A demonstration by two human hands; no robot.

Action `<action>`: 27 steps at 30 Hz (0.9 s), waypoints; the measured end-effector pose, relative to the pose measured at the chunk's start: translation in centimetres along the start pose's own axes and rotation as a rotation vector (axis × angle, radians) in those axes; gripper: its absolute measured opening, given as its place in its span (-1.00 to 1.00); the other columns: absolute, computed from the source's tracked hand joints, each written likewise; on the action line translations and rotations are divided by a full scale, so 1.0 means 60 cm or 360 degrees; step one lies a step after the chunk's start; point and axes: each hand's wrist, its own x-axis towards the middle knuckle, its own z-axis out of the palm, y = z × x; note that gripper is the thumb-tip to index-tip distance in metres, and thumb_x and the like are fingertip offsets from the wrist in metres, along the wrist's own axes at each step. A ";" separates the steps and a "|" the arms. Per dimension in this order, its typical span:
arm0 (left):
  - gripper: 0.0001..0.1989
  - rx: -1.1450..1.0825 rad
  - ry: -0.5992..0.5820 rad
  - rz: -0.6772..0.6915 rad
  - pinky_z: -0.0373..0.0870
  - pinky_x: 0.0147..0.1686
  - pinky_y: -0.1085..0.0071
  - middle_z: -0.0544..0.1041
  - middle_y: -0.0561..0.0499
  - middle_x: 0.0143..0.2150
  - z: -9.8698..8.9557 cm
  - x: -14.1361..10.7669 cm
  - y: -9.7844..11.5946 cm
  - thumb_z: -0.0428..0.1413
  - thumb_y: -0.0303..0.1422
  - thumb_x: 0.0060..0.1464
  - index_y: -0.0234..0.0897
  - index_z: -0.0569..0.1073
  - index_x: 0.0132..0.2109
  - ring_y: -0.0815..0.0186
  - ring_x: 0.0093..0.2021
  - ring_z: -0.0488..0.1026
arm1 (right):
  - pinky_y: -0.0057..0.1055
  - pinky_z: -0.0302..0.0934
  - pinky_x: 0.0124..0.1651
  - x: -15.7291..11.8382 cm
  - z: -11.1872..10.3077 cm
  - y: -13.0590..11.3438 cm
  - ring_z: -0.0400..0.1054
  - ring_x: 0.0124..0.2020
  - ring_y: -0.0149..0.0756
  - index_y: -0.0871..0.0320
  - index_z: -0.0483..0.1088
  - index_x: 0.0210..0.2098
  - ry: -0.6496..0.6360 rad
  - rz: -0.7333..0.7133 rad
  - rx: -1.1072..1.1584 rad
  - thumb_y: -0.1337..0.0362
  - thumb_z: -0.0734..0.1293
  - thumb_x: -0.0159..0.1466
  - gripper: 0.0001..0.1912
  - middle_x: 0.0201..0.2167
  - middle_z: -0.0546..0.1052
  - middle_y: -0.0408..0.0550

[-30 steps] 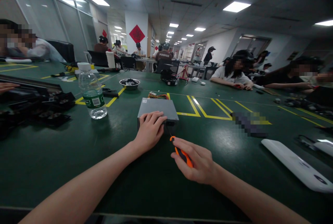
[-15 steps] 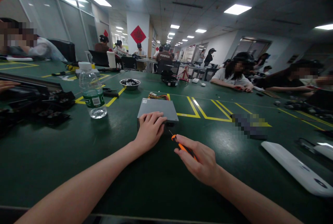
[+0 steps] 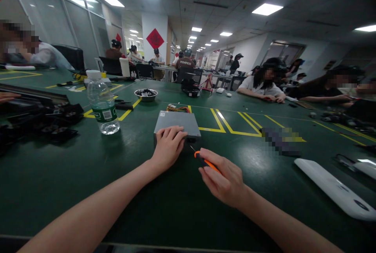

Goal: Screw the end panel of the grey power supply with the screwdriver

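A grey metal computer power supply (image 3: 177,120) lies on the green table, its bundle of coloured wires (image 3: 178,108) coming out at the far side. My left hand (image 3: 169,143) grips its near edge, fingers bent over the top, thumb hidden. An orange and black screwdriver (image 3: 206,161) is pinched in my right hand (image 3: 225,174). Its thin shaft points up and left at the near face of the power supply, close to the socket there. Whether the tip touches the metal I cannot tell.
A clear water bottle (image 3: 103,106) stands left of the power supply. Behind are a metal bowl (image 3: 146,95) with small dark parts and yellow tape lines. Black parts (image 3: 44,118) pile up at left. A white casing (image 3: 329,186) lies right. Other people sit around the table.
My right fingers have shifted on the screwdriver handle, which looks turned. My left hand keeps its place on the power supply. The whole view has moved slightly.
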 end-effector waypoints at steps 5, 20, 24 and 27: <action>-0.79 0.0017 0.0034 -0.0009 0.06 -0.04 0.18 0.41 0.01 0.06 0.004 0.000 -0.001 -0.03 -0.41 0.17 -0.14 0.37 -0.05 0.20 0.07 0.27 | -0.50 0.39 -0.18 -0.008 0.003 -0.001 0.39 -0.03 -0.25 0.22 0.34 -0.23 -0.0040 -0.0144 -0.0078 0.46 0.28 0.20 -0.87 -0.13 0.49 0.18; -0.80 0.0009 0.0026 -0.0037 0.05 -0.05 0.18 0.42 0.01 0.05 0.004 0.001 0.003 -0.03 -0.42 0.16 -0.15 0.37 -0.07 0.21 0.06 0.28 | -0.51 0.39 -0.15 -0.008 0.004 0.005 0.45 -0.14 -0.33 0.19 0.34 -0.31 0.0032 -0.0052 -0.0077 0.42 0.32 0.19 -0.93 -0.20 0.54 0.07; -0.78 0.0001 0.0021 -0.0031 0.05 -0.04 0.18 0.41 0.00 0.05 0.001 0.002 0.005 -0.03 -0.44 0.14 -0.15 0.36 -0.07 0.21 0.06 0.27 | -0.44 0.39 -0.13 -0.007 0.000 0.011 0.44 -0.11 -0.28 0.22 0.33 -0.35 -0.0005 0.0048 -0.0012 0.41 0.31 0.19 -0.96 -0.20 0.53 0.14; -0.77 0.0004 0.0017 -0.0019 0.05 -0.04 0.18 0.41 0.00 0.05 0.001 0.002 0.005 -0.03 -0.44 0.13 -0.15 0.36 -0.07 0.21 0.06 0.27 | -0.39 0.39 -0.11 -0.001 -0.001 0.004 0.37 0.00 -0.19 0.20 0.33 -0.35 -0.0015 -0.0051 0.0047 0.47 0.26 0.19 -0.93 -0.12 0.50 0.17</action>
